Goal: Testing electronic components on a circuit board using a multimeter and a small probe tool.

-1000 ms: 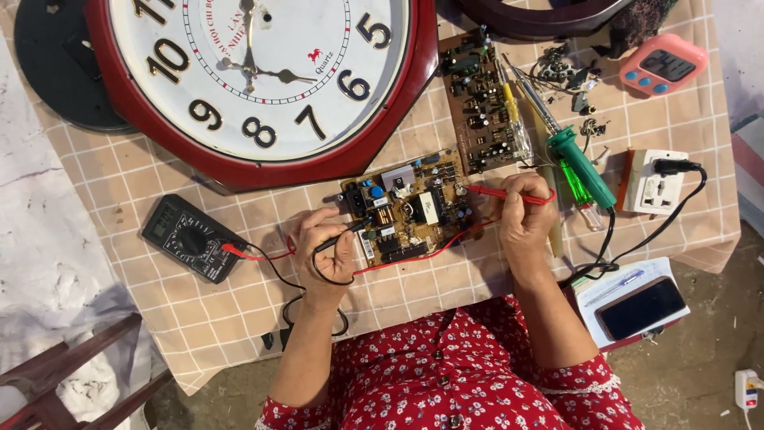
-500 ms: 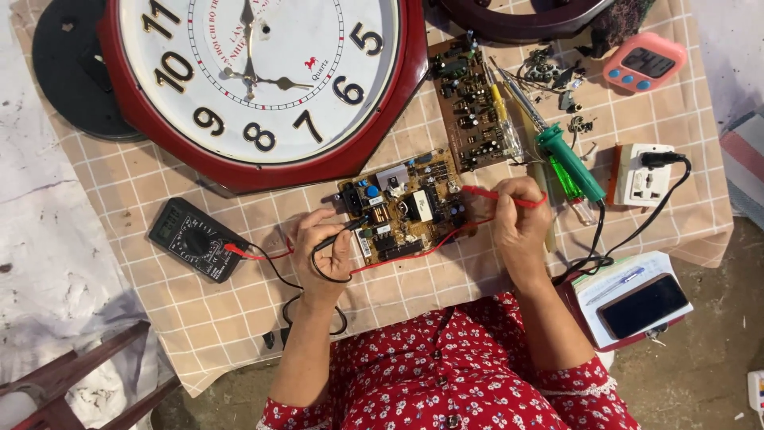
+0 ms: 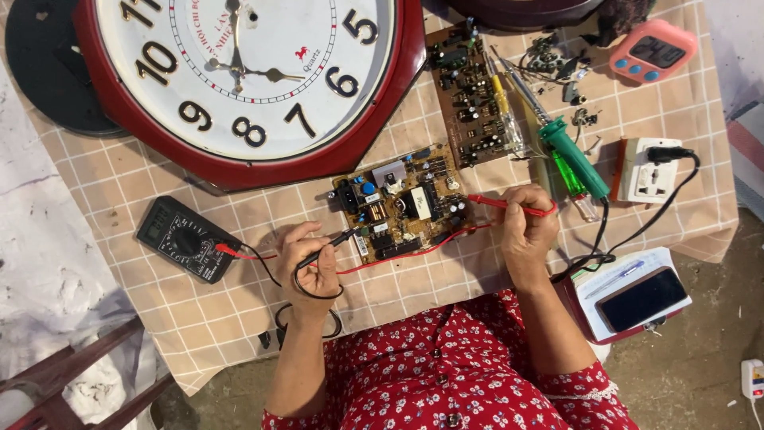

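From above, a yellow-brown circuit board [image 3: 404, 203] crowded with small parts lies flat on the checked tablecloth [image 3: 127, 175] between the person's hands. The left hand [image 3: 310, 267] pinches a slim black probe [image 3: 334, 241], tip at the board's lower left edge, wrist resting on the cloth. The right hand [image 3: 527, 231] grips a red probe [image 3: 509, 205] pointing at the board's right edge, fingers curled. Thin leads run to a dark multimeter [image 3: 185, 239] well left. A large round wall clock [image 3: 247, 72] with a glossy maroon frame sits just above the board.
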